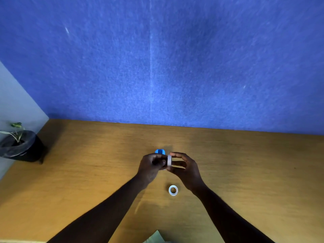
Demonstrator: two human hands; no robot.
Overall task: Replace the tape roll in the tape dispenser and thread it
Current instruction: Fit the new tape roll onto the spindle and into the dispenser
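My left hand (152, 165) is closed around a small blue tape dispenser (159, 152), of which only the far end shows above my fingers. My right hand (184, 168) pinches a pale tape roll (169, 160) on edge between thumb and fingers, held right against the dispenser's side. Both hands hover over the middle of the wooden table (245, 163). A second white ring-shaped roll (173, 190) lies flat on the table just below my hands, near my right wrist.
A black pot with a small plant (20, 145) stands at the table's far left edge. A blue felt partition (175, 67) closes off the back. A greenish paper corner (155, 238) pokes in at the bottom edge.
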